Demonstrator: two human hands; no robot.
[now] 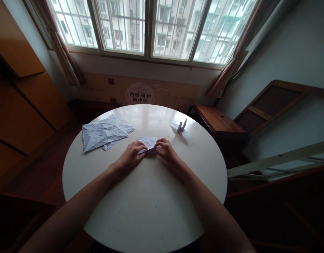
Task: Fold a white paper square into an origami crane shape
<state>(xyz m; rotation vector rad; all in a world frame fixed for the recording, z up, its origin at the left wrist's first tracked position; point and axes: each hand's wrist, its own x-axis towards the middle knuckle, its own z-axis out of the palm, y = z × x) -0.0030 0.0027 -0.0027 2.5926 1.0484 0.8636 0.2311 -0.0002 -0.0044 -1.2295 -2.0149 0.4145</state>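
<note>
Between my hands a creased sheet of paper (148, 141) rests on the round white table (146, 196), its near edge folded up. My left hand (133, 151) pinches the left side of that paper between thumb and fingers. On the right side, my right hand (164, 149) grips it the same way, fingers curled. Farther right stands a folded paper crane (181, 128), wings spread, apart from my hands. To the left lies a pile of creased paper sheets (105, 131), overlapping and partly unfolded.
A wooden side table (217, 118) stands beyond the table's right edge. Behind is a long printed box (162, 92) under the barred window (125, 26). Wooden cabinets (32, 102) line the left, and a pale metal rail (278, 160) runs along the right.
</note>
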